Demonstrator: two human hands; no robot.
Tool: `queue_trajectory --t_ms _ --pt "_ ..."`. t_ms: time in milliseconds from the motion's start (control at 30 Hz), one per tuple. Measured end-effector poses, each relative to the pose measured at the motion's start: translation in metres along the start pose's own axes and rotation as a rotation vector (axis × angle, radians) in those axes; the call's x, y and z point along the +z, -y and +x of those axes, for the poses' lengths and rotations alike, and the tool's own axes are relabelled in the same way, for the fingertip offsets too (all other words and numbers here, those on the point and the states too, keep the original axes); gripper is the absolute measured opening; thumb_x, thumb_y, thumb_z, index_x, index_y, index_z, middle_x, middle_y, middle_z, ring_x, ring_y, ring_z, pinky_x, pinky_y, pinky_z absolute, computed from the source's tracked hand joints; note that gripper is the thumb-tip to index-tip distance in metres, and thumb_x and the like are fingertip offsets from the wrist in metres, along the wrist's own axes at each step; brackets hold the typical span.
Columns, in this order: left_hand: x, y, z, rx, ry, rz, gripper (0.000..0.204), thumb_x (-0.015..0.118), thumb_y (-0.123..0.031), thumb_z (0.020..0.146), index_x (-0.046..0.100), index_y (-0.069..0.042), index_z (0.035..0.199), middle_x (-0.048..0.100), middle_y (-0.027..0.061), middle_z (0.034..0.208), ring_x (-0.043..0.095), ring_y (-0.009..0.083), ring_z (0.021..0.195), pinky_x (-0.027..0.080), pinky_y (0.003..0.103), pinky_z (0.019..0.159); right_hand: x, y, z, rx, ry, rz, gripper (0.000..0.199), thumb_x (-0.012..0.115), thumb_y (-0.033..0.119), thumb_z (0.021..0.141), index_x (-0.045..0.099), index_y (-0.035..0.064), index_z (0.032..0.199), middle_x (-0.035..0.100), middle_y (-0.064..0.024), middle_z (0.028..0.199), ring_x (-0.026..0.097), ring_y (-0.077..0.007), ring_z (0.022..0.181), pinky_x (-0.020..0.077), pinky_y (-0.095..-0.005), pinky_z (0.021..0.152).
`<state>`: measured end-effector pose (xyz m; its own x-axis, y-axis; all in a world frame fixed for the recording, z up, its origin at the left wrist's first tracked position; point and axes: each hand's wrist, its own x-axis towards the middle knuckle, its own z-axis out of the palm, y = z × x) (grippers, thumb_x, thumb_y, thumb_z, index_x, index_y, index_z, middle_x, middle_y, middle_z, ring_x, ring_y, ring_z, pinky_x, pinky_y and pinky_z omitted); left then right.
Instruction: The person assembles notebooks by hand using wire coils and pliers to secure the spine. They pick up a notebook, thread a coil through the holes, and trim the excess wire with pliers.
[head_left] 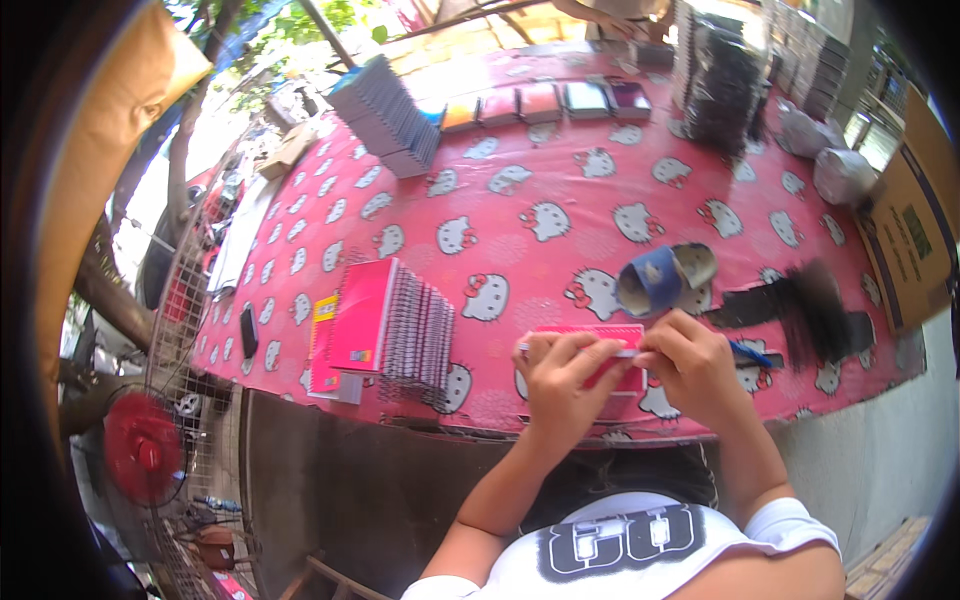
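A pink spiral notebook (622, 383) lies in front of me at the table's near edge, its row of binding holes along the far side. My left hand (563, 378) grips it from the left, fingers bent over the cover. At the right end of the binding edge, my right hand (690, 358) is closed in a pinch; whether a wire end sits between the fingertips is too small to tell. Just beyond the hands rest blue and beige slippers (652, 280). To the left stands a tall stack of pink spiral notebooks (368, 315), coils facing right.
A blue pen (752, 354) and a dark brush-like thing (815, 310) lie right of my hands. Farther off are a grey-blue notebook stack (385, 115), a row of coloured stacks (540, 103), a black-wrapped bundle (722, 90) and a cardboard box (910, 225). A phone (249, 332) lies left.
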<state>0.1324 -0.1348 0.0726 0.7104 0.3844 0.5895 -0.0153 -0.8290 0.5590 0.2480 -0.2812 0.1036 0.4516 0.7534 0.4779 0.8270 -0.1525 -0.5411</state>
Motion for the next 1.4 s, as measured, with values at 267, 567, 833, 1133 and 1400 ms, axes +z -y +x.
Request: queue_trajectory --t_ms 267,567,833,1133,1400 --pt "-0.002 0.0 -0.001 0.037 -0.037 0.031 0.028 0.082 -0.016 0.067 0.075 -0.019 0.095 0.065 -0.0027 0.085 0.051 0.0167 0.083 0.034 0.033 0.08 0.001 0.013 0.005 0.057 -0.063 0.065 0.016 0.074 0.01 0.075 0.062 0.0041 0.084 0.057 -0.0089 0.078 0.06 -0.0284 0.065 0.0466 -0.0374 0.052" --pt "0.001 0.001 -0.002 0.025 -0.023 0.004 0.024 0.079 -0.022 0.071 0.074 -0.02 0.094 0.064 -0.0046 0.086 0.053 0.0144 0.085 0.03 0.039 0.088 0.012 0.016 0.004 -0.011 -0.159 -0.032 0.011 0.071 0.004 0.075 0.061 0.0009 0.079 0.056 -0.0092 0.076 0.058 -0.0274 0.07 0.0461 -0.0375 0.058" --pt "-0.008 -0.003 -0.001 0.053 -0.002 -0.004 0.031 0.082 -0.019 0.068 0.074 -0.017 0.097 0.066 -0.0036 0.084 0.054 0.0157 0.081 0.033 0.038 0.086 -0.026 -0.151 0.014 0.046 0.166 -0.17 0.05 0.075 0.018 0.072 0.056 0.0038 0.117 0.064 -0.0143 0.109 0.06 -0.0329 0.103 0.0478 -0.0406 0.087" --pt "0.006 -0.002 0.008 0.034 -0.053 -0.017 0.028 0.083 -0.027 0.067 0.067 -0.014 0.087 0.065 0.0 0.084 0.057 0.0197 0.089 0.035 0.039 0.087 -0.004 -0.145 0.028 0.321 -0.092 -0.137 0.03 0.063 0.005 0.074 0.045 0.0058 0.098 0.062 -0.0196 0.088 0.063 -0.0384 0.078 0.0477 -0.0474 0.067" --pt "0.006 -0.001 0.005 0.037 -0.019 -0.019 0.029 0.084 -0.029 0.066 0.065 -0.014 0.082 0.063 0.0003 0.08 0.057 0.0202 0.089 0.034 0.039 0.086 0.01 -0.143 0.004 0.096 0.243 -0.453 0.033 0.063 0.005 0.065 0.056 0.0057 0.098 0.06 -0.0118 0.103 0.056 -0.0339 0.103 0.0499 -0.0428 0.077"
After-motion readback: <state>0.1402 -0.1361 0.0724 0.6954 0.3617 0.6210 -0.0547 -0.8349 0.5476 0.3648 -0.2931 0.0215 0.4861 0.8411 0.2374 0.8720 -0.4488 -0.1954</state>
